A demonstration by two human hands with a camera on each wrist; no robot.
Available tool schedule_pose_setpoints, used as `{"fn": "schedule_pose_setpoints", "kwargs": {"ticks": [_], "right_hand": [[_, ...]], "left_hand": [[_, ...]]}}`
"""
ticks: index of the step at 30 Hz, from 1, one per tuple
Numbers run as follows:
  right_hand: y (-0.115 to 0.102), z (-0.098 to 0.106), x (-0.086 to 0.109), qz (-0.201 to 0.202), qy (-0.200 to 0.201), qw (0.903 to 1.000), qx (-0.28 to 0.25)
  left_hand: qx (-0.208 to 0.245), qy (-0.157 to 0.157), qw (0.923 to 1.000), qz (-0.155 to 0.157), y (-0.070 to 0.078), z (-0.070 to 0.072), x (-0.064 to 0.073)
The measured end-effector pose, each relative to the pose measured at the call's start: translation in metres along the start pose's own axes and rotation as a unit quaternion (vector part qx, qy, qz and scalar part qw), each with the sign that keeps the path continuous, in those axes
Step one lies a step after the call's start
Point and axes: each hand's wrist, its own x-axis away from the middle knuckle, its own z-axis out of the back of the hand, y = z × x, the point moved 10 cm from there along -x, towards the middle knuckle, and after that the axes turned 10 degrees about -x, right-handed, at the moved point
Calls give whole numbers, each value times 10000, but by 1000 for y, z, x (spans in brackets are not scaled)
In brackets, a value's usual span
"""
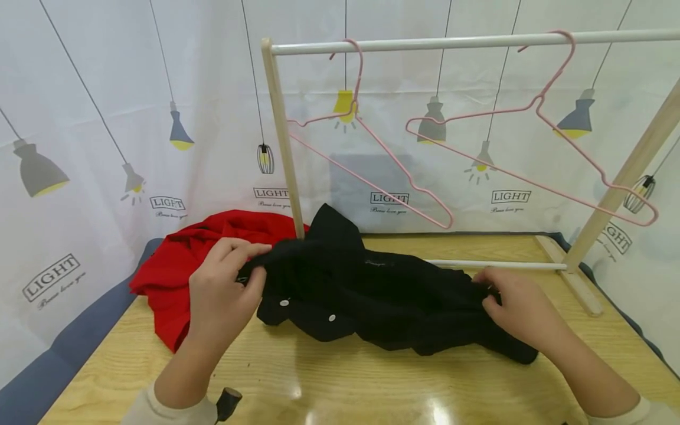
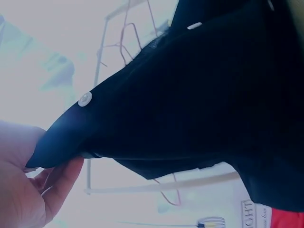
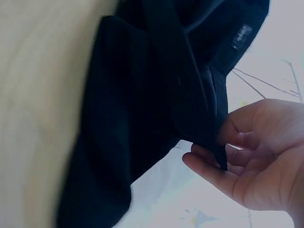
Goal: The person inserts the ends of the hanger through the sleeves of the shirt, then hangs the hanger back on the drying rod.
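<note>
A black shirt (image 1: 404,301) with white buttons is bunched between my two hands, low over the wooden table. My left hand (image 1: 223,289) pinches its left end between thumb and fingers. In the left wrist view a white button (image 2: 85,99) shows close to the pinched corner of cloth. My right hand (image 1: 523,304) grips the other end, and a pointed fold hangs between thumb and fingers in the right wrist view. A small label (image 3: 242,36) is visible on the cloth there. Part of the shirt droops past my right hand to the table.
A red garment (image 1: 175,260) lies heaped at the left, behind my left hand. Beyond the shirt stands a rack with a white rail (image 1: 478,41) and wooden posts. Two pink hangers, a left hanger (image 1: 382,144) and a right hanger (image 1: 571,139), hang from it. A printed curtain (image 1: 212,118) closes the back.
</note>
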Motion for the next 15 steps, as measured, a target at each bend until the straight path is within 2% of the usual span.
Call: {"fn": "schedule_pose_setpoints", "kwargs": {"ticks": [5,8,12,15], "right_hand": [[1,-36,-5,15,-549,9975,-454],[-1,-47,-8,146,-729,9952,-631],[-2,-44,-12,231,-659,9937,-877],[-2,-29,-17,92,-425,9941,-993]], "left_hand": [[52,155,9997,-190,16,5,-6],[74,107,9996,-250,19,2,-8],[18,-106,9996,-274,16,-7,-7],[-195,-556,9978,-295,9,-23,-1]]}}
